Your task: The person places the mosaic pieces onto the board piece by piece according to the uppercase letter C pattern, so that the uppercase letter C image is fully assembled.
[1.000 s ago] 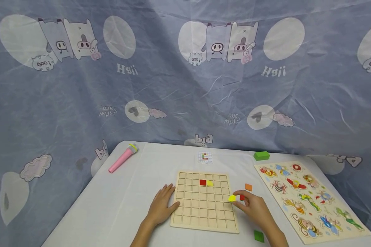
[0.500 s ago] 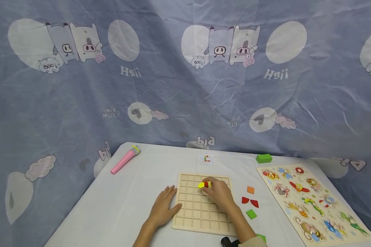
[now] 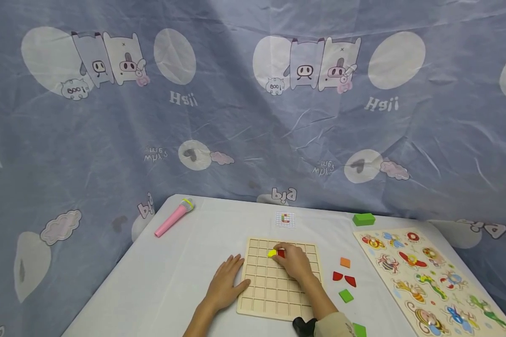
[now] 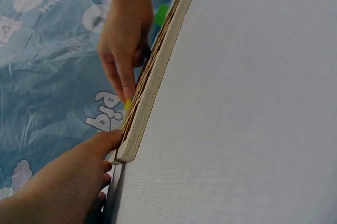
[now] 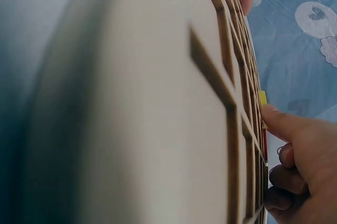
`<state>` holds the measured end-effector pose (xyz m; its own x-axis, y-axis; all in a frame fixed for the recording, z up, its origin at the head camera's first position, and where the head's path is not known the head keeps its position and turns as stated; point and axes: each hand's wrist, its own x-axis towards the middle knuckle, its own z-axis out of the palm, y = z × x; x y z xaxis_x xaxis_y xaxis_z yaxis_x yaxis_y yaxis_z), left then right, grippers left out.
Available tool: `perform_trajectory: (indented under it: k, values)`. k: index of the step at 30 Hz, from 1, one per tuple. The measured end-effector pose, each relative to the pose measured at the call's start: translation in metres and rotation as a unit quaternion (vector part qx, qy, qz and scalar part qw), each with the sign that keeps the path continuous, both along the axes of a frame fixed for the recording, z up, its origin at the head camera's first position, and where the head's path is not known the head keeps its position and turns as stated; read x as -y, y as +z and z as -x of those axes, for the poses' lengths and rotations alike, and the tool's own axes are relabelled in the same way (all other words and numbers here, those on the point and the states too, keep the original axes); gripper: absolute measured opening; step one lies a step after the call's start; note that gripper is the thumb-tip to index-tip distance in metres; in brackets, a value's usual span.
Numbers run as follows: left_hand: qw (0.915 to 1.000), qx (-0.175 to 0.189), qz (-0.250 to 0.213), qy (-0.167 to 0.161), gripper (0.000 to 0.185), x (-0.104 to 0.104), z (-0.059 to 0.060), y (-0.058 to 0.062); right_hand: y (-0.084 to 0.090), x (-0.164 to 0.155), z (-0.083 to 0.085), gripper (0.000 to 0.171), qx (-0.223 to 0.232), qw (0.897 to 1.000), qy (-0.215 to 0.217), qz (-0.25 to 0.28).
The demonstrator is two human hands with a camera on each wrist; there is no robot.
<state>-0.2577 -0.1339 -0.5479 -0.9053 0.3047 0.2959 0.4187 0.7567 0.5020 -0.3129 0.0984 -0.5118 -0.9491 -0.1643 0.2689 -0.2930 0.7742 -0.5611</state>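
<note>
A wooden grid board (image 3: 274, 292) lies on the white table. My right hand (image 3: 295, 263) reaches over its upper part and pinches a yellow tile (image 3: 271, 253) just left of a red square tile (image 3: 281, 253). In the right wrist view the thumb touches the yellow tile (image 5: 264, 98) at the board's surface. The second yellow tile on the board is hidden behind the right hand. My left hand (image 3: 225, 283) rests at the board's left edge with fingers extended; in the left wrist view its thumb (image 4: 108, 140) touches the board's corner.
Right of the board lie an orange tile (image 3: 345, 262), two red quarter-round pieces (image 3: 350, 281) and a green tile (image 3: 346, 296). A pattern card (image 3: 285, 219), a pink toy microphone (image 3: 174, 218), a green block (image 3: 364, 219) and an insect puzzle board (image 3: 438, 285) are farther out.
My right hand has carried the yellow tile from beyond the board's right edge leftward, to beside the red square. My left hand stays at the board's left edge.
</note>
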Motion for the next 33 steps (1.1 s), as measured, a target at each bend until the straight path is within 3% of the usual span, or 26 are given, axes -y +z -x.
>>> perform_trajectory:
  k: [10,19,27,33]
  values:
    - [1.0,0.003,-0.004,0.002,0.065,0.0,0.001,0.001,-0.001,0.001,0.003,0.03,-0.007,1.0,-0.005,0.001]
    - [1.0,0.005,-0.001,0.001,0.066,0.0,0.0,0.0,0.009,-0.008,-0.011,0.032,-0.004,0.999,-0.003,0.052]
    - [1.0,-0.006,0.004,0.003,0.066,0.0,0.001,-0.002,0.027,-0.048,-0.033,0.032,0.017,0.996,-0.054,0.074]
    - [1.0,0.0,0.0,0.002,0.066,-0.001,0.001,0.0,0.038,-0.092,-0.055,0.031,-0.02,0.994,-0.089,0.063]
